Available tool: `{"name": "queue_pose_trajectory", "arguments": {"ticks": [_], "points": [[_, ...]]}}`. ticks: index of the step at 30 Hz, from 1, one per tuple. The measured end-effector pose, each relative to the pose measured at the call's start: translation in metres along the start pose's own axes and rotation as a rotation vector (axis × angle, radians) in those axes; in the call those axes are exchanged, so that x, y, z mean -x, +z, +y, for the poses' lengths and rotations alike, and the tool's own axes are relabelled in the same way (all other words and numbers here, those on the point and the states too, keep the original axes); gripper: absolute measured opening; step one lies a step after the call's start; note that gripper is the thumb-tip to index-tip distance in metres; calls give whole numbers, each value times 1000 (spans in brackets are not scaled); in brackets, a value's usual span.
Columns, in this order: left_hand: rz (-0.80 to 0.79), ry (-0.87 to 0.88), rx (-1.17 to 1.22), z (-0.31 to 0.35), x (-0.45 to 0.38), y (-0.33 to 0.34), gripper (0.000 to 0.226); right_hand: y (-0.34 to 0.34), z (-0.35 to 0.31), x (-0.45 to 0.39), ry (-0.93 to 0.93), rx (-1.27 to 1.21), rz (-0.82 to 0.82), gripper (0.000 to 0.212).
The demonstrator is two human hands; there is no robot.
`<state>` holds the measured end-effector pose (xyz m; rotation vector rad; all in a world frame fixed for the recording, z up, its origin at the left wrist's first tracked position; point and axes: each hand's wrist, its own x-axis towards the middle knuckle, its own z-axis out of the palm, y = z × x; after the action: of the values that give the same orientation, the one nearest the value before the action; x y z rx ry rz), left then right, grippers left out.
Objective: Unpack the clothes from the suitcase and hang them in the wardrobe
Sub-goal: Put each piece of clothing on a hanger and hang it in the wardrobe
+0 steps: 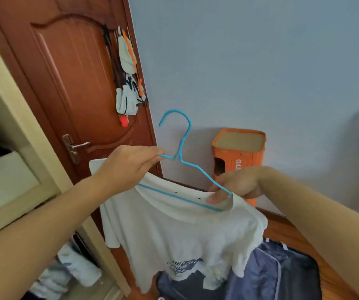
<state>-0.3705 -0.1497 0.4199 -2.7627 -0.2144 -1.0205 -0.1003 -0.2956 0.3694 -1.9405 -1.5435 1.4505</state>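
A white T-shirt (180,230) with a blue print hangs in the air on a blue wire hanger (184,146), whose hook points up. My left hand (128,167) pinches the hanger's left shoulder wire together with the shirt's collar. My right hand (234,184) pinches the hanger's right end and the shirt fabric there. Below the shirt lies the open dark blue suitcase (267,276) on the floor. The cream wardrobe (14,135) stands open at the left, with clothes dimly visible inside.
A brown wooden door (70,83) with hanging caps and bags (128,83) is straight ahead. An orange storage box (239,156) stands against the blue wall. Clothes lie in the wardrobe's lower part (70,271). Wooden floor shows at the right.
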Motion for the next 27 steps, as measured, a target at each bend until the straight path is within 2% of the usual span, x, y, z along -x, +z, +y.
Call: {"name": "queue_pose_trajectory", "arguments": {"ticks": [1,2,4,5,6,8,10,11,12,14,15,16,18,20,24,27], "points": [[4,-23,-7,-2,9,-6,50,6,-11,-8,-53,60,-17,18],[5,-48,-24,-2,20,-11,52,10,-24,-11,-112,113,52,22],[-20,-109,-105,-8,43,-21,55,16,-53,-9,-302,195,317,34],[-39,-155,-164,-14,54,-28,55,16,-64,-9,-416,98,382,31],[-54,-218,-230,-19,65,-36,53,18,-75,-7,-517,-68,352,28],[-41,-317,-365,-30,80,-55,50,23,-93,-13,-587,-187,331,43],[25,-360,-420,-42,88,-76,41,29,-104,-18,-608,-48,342,58],[34,-406,-393,-46,90,-86,37,31,-109,-23,-617,-15,299,59],[22,-473,-349,-50,92,-96,35,34,-118,-23,-630,-3,269,55],[18,-601,-249,-65,100,-115,26,37,-137,-27,-725,141,337,27],[30,-646,-203,-75,103,-126,25,39,-149,-29,-766,208,410,30],[54,-678,-163,-85,106,-139,27,43,-162,-31,-796,248,452,43],[116,-729,-114,-107,109,-171,29,54,-193,-26,-820,262,457,59],[185,-759,-102,-128,113,-209,29,68,-231,-17,-873,266,428,64],[280,-745,-100,-183,120,-295,31,103,-335,4,-952,276,415,39],[329,-694,-205,-227,113,-382,36,125,-425,13,-1036,266,591,32]]}}
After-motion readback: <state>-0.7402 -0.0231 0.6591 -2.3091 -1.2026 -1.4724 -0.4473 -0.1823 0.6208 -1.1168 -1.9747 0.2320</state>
